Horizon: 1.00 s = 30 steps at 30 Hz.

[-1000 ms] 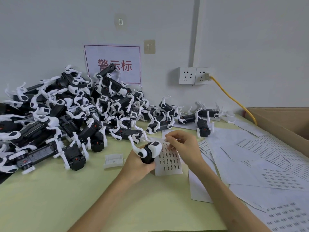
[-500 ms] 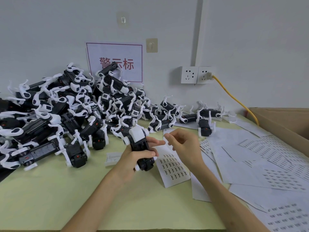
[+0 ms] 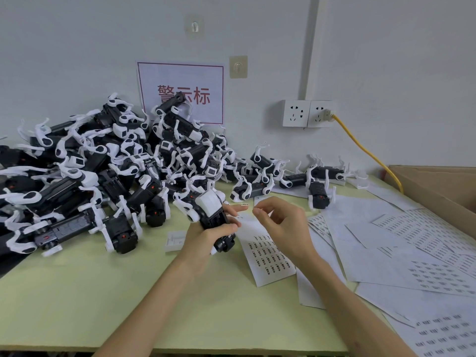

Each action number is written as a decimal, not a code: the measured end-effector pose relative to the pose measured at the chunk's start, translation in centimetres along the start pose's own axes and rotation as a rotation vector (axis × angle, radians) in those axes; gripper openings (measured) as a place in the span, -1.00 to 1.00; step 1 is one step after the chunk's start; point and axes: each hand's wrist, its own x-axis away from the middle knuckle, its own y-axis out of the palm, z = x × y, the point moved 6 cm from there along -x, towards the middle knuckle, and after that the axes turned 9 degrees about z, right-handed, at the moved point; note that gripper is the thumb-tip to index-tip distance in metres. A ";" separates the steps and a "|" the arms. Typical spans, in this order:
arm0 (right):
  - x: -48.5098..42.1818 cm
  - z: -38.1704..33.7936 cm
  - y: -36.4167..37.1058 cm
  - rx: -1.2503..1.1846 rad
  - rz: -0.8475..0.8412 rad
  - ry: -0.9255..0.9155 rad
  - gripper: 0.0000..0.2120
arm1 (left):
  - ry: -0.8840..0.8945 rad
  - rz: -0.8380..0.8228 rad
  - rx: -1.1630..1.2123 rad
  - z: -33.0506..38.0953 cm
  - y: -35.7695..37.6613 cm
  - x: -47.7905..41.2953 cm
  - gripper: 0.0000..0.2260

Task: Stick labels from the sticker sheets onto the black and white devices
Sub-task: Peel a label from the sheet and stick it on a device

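Black with a white cap: gripping one such device [image 3: 212, 215] in the left hand [image 3: 203, 238], fingers wrapped round its body, just above the surface [image 3: 103, 292] and in front of the pile [image 3: 103, 171]. On the tip of the stretched left forefinger, a tiny label [image 3: 244, 204]. Just beside it the right hand [image 3: 282, 224], fingers half curled, thumb and forefinger close together; cannot tell if pinching anything. Below, flat on the surface, the sheet [image 3: 268, 256], with more sheets [image 3: 386, 253] to the right.

Seems to be the step of moving the label onto the device. To do it well:

- Turn the device so that the target face looks up; cannot tell from here which face.
- Steady it with the left thumb, no rolling in the palm.
- Take the label by one edge only, touching little of the glue.
- Lay one edge first, square to the housing, then press across with a fingertip.
- Mind folding: so small and thin, probably easy to curl onto itself or to stay on the finger.
- Put the finished device apart from the pile, to avoid labelling twice.
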 end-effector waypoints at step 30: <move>0.7 -0.6 0.4 0.343 -0.139 -0.231 -0.86 | 0.294 0.024 -0.636 -1.1 0.5 0.5 -0.83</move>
